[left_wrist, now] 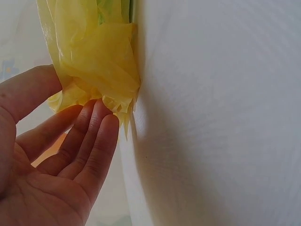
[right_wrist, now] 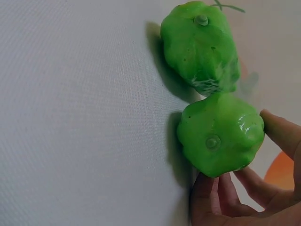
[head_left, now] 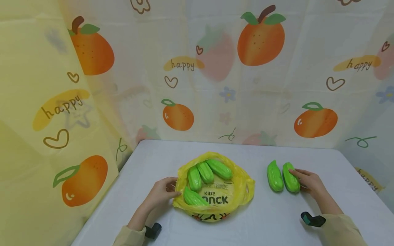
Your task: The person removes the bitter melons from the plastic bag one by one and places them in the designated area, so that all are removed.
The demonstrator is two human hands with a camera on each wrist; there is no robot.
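Observation:
A yellow plastic bag point(head_left: 243, 191) lies with its mouth spread wide, and several bright green ridged gourds point(head_left: 206, 172) are inside it. My left hand point(head_left: 163, 189) holds the bag's left edge between thumb and fingers; the left wrist view shows the bunched yellow film point(left_wrist: 101, 61) at the fingertips. To the right of the bag, two more gourds lie side by side on the table. My right hand point(head_left: 309, 181) grips the right one point(head_left: 290, 177), thumb on its upper side and fingers along its outer side. The left one point(head_left: 275, 176) is untouched.
All of this is on a white-covered table point(head_left: 255, 225). A patterned curtain point(head_left: 215, 92) with oranges and hearts hangs behind the table's back edge and along the left side. Dark camera mounts point(head_left: 313, 219) are on both wrists.

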